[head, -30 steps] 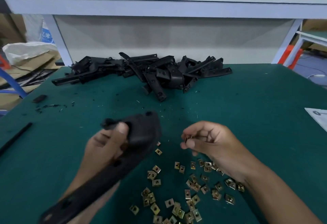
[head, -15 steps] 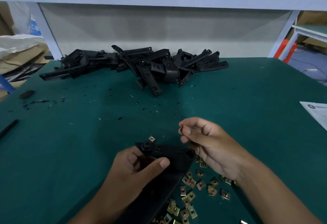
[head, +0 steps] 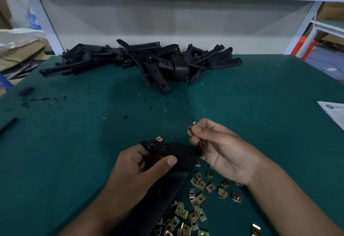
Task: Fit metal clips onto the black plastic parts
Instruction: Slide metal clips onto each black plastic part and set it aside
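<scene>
My left hand (head: 141, 170) grips a long black plastic part (head: 178, 153) near its wide upper end, thumb across its face. The part slants down toward the bottom edge of the view. My right hand (head: 221, 150) pinches a small metal clip (head: 191, 129) between thumb and forefinger, just above the part's right corner. One loose clip (head: 159, 139) lies beside the part's top edge. Several brass-coloured metal clips (head: 200, 198) are scattered on the green mat below my right hand.
A heap of black plastic parts (head: 145, 62) lies at the back of the green table (head: 74, 142). Black shavings dot the mat. A white paper sheet (head: 334, 112) sits at the right edge. A black rod (head: 8, 126) and a small black piece (head: 26, 91) lie at left.
My left hand brought the black part down from the left to the middle, right beside my right hand. The right hand kept its pinch on the clip and raised it slightly.
</scene>
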The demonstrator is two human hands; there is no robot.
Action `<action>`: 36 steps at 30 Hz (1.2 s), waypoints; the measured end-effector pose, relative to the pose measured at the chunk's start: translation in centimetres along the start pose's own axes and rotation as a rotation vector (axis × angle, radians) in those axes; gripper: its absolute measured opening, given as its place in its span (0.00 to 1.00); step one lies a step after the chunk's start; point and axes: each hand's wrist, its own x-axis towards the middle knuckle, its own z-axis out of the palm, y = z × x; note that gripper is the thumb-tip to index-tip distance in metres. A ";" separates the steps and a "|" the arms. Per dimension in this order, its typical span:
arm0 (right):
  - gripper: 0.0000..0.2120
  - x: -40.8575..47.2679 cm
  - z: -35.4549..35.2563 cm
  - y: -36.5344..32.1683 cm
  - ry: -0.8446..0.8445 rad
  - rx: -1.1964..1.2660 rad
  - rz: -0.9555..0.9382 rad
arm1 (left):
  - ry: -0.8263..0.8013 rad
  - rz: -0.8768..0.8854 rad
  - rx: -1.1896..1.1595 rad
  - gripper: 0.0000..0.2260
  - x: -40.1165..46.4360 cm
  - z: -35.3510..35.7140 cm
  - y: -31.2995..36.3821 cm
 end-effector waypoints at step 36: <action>0.07 -0.7 1.3 0.7 -0.120 -0.508 -0.131 | -0.168 0.029 0.136 0.14 0.0 -0.5 -1.7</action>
